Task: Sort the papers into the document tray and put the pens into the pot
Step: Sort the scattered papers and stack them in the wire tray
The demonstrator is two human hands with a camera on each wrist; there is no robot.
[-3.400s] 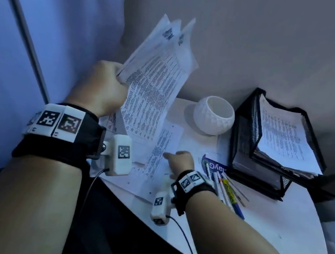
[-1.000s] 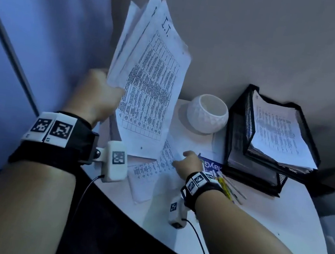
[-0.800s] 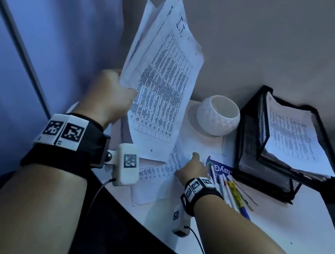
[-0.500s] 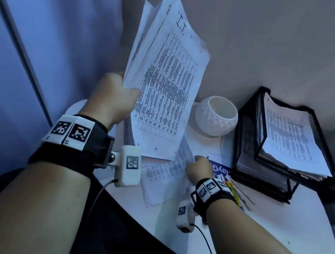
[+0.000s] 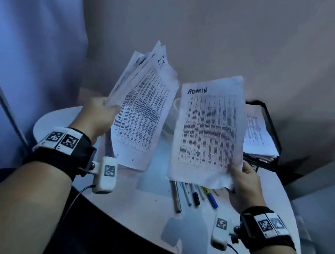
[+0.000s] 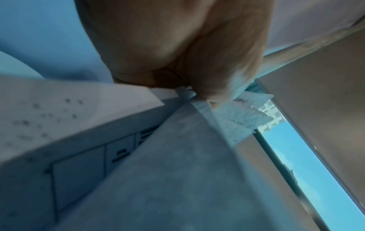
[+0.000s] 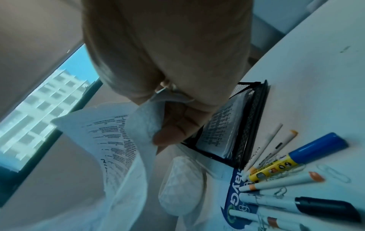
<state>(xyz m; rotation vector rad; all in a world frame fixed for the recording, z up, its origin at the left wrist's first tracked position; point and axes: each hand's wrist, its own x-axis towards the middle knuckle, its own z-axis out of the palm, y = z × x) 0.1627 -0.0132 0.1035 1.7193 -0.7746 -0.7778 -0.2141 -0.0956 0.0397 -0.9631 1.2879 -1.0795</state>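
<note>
While seen from the head: left hand (image 5: 97,117) gripping fanned sheaf of papers (image 5: 143,110), at least three sheets, top one marked "I.T."; right hand (image 5: 244,187) pinching one single sheet (image 5: 209,130) headed "ADMIN" by lower right corner. Both held up over round white table (image 5: 139,211). About six pens (image 5: 193,195) lying beneath sheet. Black document tray (image 5: 269,128) far right, papers inside. Pot (image 5: 174,110) mostly hidden between papers.

Left wrist: fingers (image 6: 213,75) clamped on sheaf edge (image 6: 122,140); count unclear.

Right wrist: fingers (image 7: 177,125) curled round sheet (image 7: 118,140); one white pot (image 7: 181,184), one tray (image 7: 237,125), one blue-capped marker (image 7: 296,156) among pens; exact pen count unclear.
</note>
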